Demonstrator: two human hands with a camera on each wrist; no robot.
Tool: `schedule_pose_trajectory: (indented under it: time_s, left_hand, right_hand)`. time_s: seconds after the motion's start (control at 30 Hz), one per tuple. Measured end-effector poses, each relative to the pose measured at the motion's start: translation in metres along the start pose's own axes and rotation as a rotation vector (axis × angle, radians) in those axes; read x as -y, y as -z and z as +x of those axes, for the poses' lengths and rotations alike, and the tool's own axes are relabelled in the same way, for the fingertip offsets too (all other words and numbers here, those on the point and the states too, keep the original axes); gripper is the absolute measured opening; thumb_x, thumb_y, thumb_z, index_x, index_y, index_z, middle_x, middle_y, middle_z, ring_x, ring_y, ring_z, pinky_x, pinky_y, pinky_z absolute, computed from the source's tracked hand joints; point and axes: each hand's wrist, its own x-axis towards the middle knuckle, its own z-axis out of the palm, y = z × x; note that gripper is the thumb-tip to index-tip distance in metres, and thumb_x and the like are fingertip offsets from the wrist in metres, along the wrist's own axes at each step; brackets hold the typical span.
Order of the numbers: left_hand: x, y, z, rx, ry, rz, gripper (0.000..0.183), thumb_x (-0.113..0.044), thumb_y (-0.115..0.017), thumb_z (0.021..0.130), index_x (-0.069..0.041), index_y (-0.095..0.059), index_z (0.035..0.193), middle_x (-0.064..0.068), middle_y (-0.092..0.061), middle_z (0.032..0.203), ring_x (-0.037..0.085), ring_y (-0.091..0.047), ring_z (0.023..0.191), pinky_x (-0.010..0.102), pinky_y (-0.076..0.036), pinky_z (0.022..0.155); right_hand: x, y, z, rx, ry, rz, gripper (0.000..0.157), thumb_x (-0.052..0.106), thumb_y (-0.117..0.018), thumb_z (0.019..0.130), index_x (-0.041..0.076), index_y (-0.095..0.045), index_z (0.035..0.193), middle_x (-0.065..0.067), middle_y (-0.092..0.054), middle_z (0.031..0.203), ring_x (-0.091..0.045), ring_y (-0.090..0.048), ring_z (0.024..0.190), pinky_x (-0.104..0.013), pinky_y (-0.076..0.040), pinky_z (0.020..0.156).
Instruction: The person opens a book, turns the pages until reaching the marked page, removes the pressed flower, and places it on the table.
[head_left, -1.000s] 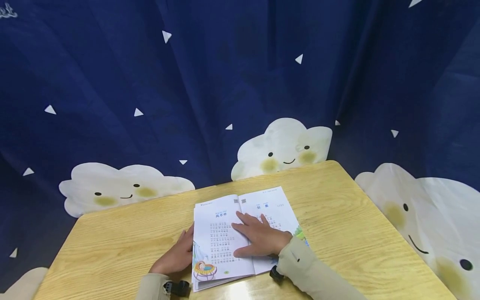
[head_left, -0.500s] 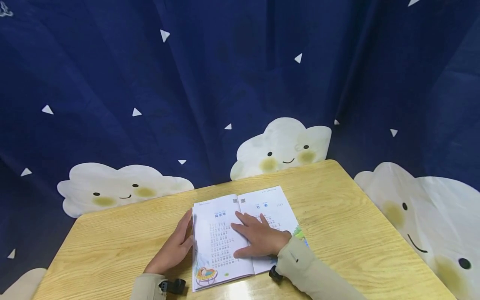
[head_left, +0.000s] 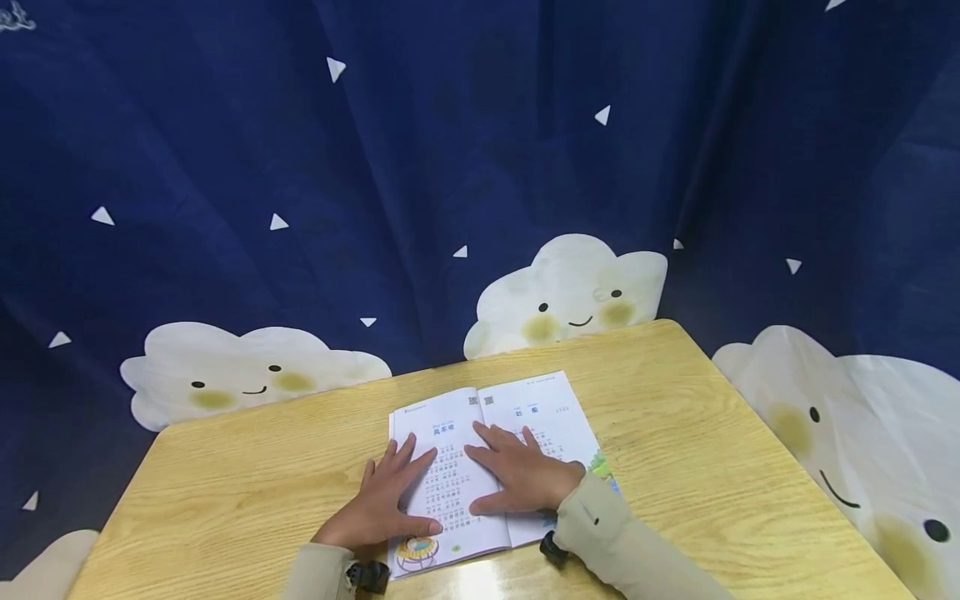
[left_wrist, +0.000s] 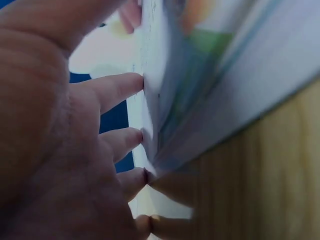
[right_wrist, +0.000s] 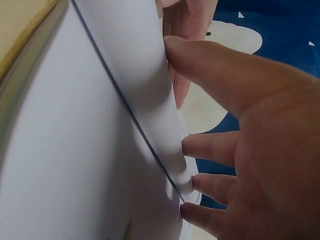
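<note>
An open book [head_left: 450, 533] with printed text and coloured pictures lies on the wooden table. My left hand [head_left: 382, 504] rests spread over the outer part of its left page, thumb toward the lower text. Across the fold, my right hand [head_left: 525, 475] lies with spread fingers, its fingertips on the left page and its palm over the right page. In the left wrist view, the fingertips [left_wrist: 125, 85] touch the page while the lower leaves stand slightly apart near the edge. The right wrist view has the thumb [right_wrist: 200, 60] and fingertips against the pages beside the fold.
The table [head_left: 712, 467] extends to both sides of the book. Behind it hangs a dark blue curtain [head_left: 450, 167] printed with smiling clouds and white triangles. A black wrist strap [head_left: 367, 575] sits by the left sleeve.
My left hand has moved from beside the book's left edge onto the left page, with its fingers spread. The right hand has stayed in place on the book.
</note>
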Motion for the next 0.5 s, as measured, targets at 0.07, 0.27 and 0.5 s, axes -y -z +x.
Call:
schedule_pose_trajectory:
  time_s: [0.07, 0.27, 0.5]
  left_hand:
    - [-0.0005, -0.0021, 0.0006, 0.0, 0.007, 0.025, 0.104, -0.068, -0.074, 0.066, -0.024, -0.034, 0.152, 0.013, -0.009, 0.161, 0.042, 0.003, 0.145, 0.067, 0.004, 0.108]
    - [-0.0025, -0.003, -0.0001, -0.005, 0.0, 0.026, 0.104, -0.066, -0.076, 0.066, -0.022, -0.035, 0.151, 0.014, -0.011, 0.161, 0.044, 0.002, 0.145, 0.069, 0.004, 0.107]
    - [-0.0026, -0.0032, 0.0016, -0.005, 0.012, 0.041, 0.104, -0.067, -0.075, 0.066, -0.025, -0.033, 0.152, 0.01, -0.01, 0.162, 0.041, 0.003, 0.146, 0.068, 0.005, 0.108]
  right_hand:
    - [0.0004, 0.0004, 0.0001, 0.001, 0.0, -0.002, 0.079, 0.061, -0.062, 0.084, 0.017, -0.042, 0.147, -0.006, -0.015, 0.161, -0.029, -0.017, 0.146, -0.062, -0.009, 0.112]
    - [0.0003, 0.0017, 0.0003, -0.007, 0.007, 0.004, 0.078, 0.059, -0.063, 0.084, 0.017, -0.044, 0.146, -0.007, -0.017, 0.16, -0.03, -0.019, 0.145, -0.062, -0.011, 0.112]
    - [-0.0087, 0.0079, 0.0002, -0.035, 0.046, 0.05, 0.074, 0.058, -0.062, 0.086, 0.019, -0.044, 0.146, -0.006, -0.02, 0.16, -0.03, -0.021, 0.145, -0.061, -0.017, 0.111]
